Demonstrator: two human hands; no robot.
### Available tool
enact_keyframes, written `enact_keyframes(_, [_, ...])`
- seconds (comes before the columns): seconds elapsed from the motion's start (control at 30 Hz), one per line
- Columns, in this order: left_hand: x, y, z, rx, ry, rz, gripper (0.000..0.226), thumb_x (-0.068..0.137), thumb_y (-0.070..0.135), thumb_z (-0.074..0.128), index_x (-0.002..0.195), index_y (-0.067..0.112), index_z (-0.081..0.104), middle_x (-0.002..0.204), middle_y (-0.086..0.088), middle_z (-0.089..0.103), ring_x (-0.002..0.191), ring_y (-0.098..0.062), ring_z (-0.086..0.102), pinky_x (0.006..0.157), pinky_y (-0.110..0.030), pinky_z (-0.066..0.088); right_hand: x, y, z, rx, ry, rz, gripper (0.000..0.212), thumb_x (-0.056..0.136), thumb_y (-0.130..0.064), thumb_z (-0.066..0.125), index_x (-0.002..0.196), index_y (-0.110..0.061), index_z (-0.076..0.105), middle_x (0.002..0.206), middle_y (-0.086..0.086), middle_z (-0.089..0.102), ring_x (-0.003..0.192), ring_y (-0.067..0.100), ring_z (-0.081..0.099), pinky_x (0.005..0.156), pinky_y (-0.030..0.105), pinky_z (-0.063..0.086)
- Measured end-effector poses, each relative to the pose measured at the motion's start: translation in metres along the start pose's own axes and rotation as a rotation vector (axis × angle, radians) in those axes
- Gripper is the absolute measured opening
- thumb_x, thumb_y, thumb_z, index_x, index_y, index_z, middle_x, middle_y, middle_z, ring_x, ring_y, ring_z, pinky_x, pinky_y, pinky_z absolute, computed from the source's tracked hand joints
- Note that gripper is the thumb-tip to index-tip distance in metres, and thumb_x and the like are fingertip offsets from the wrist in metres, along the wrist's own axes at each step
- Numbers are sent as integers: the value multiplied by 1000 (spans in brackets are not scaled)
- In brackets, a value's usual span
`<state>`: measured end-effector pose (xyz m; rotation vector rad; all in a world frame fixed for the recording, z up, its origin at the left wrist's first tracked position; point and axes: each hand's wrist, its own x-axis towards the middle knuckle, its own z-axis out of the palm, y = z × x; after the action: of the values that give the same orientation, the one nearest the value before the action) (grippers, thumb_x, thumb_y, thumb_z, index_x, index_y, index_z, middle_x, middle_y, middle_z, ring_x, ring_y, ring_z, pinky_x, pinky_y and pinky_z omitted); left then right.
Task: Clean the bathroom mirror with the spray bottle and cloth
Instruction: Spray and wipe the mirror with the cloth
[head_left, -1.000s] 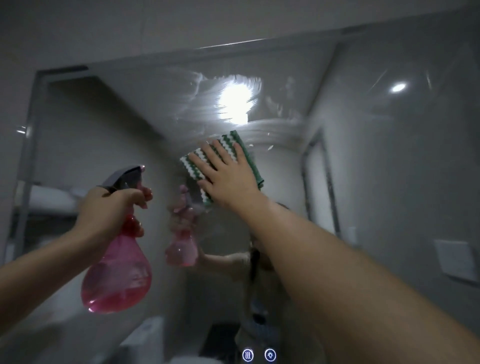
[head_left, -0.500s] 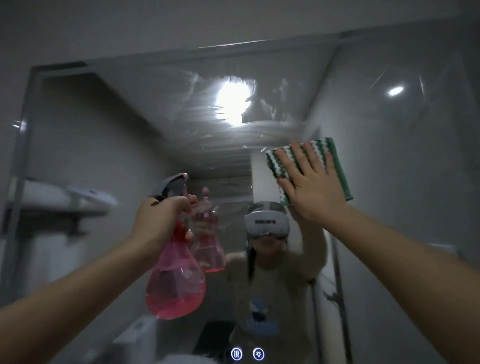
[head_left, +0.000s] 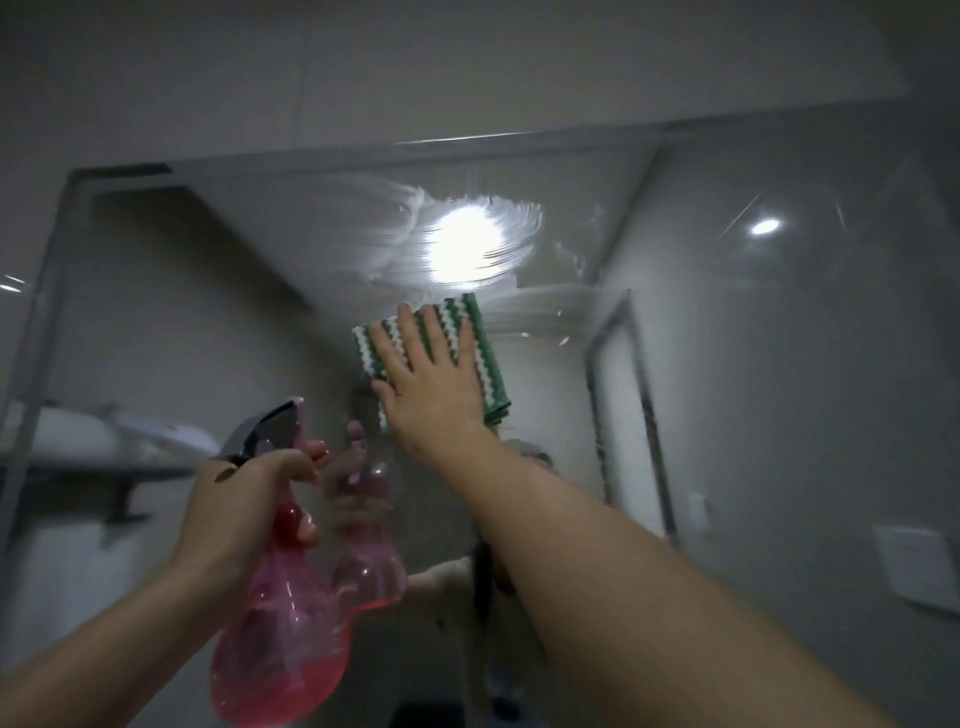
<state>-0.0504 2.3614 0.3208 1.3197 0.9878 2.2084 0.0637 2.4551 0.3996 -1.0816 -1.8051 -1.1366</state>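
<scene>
A wide bathroom mirror (head_left: 218, 312) fills the wall ahead, with white wet streaks around a reflected ceiling light near its top middle. My right hand (head_left: 431, 384) presses a folded green-and-white striped cloth (head_left: 480, 343) flat against the glass just below the streaks, fingers straight and spread. My left hand (head_left: 249, 499) grips the neck of a pink spray bottle (head_left: 285, 639) with a grey trigger head, held upright close to the mirror at lower left. Pink liquid sits in the bottle's bottom. The bottle's reflection shows right beside it.
The mirror's frame (head_left: 47, 291) runs up the left side and across the top. A shelf with a white object (head_left: 78, 441) is reflected at left. A white wall switch plate (head_left: 919, 566) sits at lower right. A person's reflection is partly hidden behind my right arm.
My right hand slid the cloth right across the glass, then back left towards the middle below the light. My left hand with the bottle moved right, closer to the mirror's middle.
</scene>
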Motion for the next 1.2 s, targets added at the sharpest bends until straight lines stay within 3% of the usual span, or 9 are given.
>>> enact_keyframes(0.13, [0, -3, 10, 15, -28, 21, 17, 81, -5, 54, 89, 4, 66, 90, -25, 61, 27, -12, 41, 52, -29, 37, -3, 20, 2, -65, 16, -115, 56, 104, -45, 19, 153, -30, -5, 161, 4, -10, 148, 23, -12, 114, 50, -15])
enact_keyframes(0.37, [-31, -5, 61, -21, -70, 12, 16, 79, -5, 52, 82, 4, 64, 87, -13, 67, 27, -15, 39, 39, -20, 37, -57, 114, 10, -135, 52, -130, 60, 95, -48, 7, 153, -33, 11, 161, 0, 9, 149, 22, 6, 113, 43, -12])
enact_keyframes(0.5, [-67, -14, 97, -70, -49, -53, 19, 79, -8, 49, 80, 5, 63, 83, -10, 65, 25, -14, 37, 35, -18, 35, -101, 161, 17, -87, 159, -107, 58, 92, -45, 27, 144, -25, 42, 150, 7, 41, 138, 28, 39, 112, 48, 12])
enact_keyframes(0.57, [-82, -18, 111, -76, -32, -74, 20, 79, -7, 50, 81, 7, 64, 82, -10, 65, 26, -15, 37, 36, -19, 35, -123, 174, 23, -87, 190, -111, 57, 92, -43, 32, 143, -24, 43, 147, 8, 44, 135, 29, 42, 111, 49, 16])
enact_keyframes(0.67, [-103, -22, 128, -91, 4, -103, 20, 79, -8, 50, 82, 3, 66, 71, -13, 60, 25, -15, 36, 36, -18, 34, -143, 179, 27, -85, 187, -125, 57, 92, -44, 30, 144, -24, 41, 148, 8, 43, 136, 29, 41, 110, 50, 17])
enact_keyframes(0.8, [-108, -21, 133, -81, 29, -91, 21, 80, -9, 49, 77, 5, 64, 78, -15, 62, 25, -15, 36, 38, -19, 34, -133, 186, 22, -104, 110, -196, 58, 94, -46, 25, 146, -24, 39, 150, 8, 40, 137, 30, 38, 111, 51, 13])
enact_keyframes(0.93, [-95, -15, 126, -28, 42, -36, 22, 81, -8, 50, 77, 8, 64, 84, -16, 64, 27, -15, 37, 40, -23, 36, -94, 176, 5, -85, 44, -231, 64, 93, -52, 6, 152, -29, 17, 159, 5, 18, 147, 27, 15, 114, 48, -6])
enact_keyframes(1.03, [-77, -8, 120, -17, 34, 12, 22, 81, -8, 50, 78, 8, 64, 88, -13, 67, 27, -15, 35, 41, -22, 36, -60, 161, -5, -85, 12, -169, 57, 101, -51, 9, 152, -32, -8, 161, 1, -11, 148, 22, -11, 116, 48, -13])
enact_keyframes(1.2, [-44, 3, 105, 20, 12, 69, 19, 80, -6, 53, 82, 5, 68, 73, -13, 64, 31, -14, 38, 41, -24, 38, 3, 136, -20, -46, 62, -84, 56, 103, -47, 13, 153, -31, -7, 161, 0, -12, 147, 21, -13, 115, 48, -13])
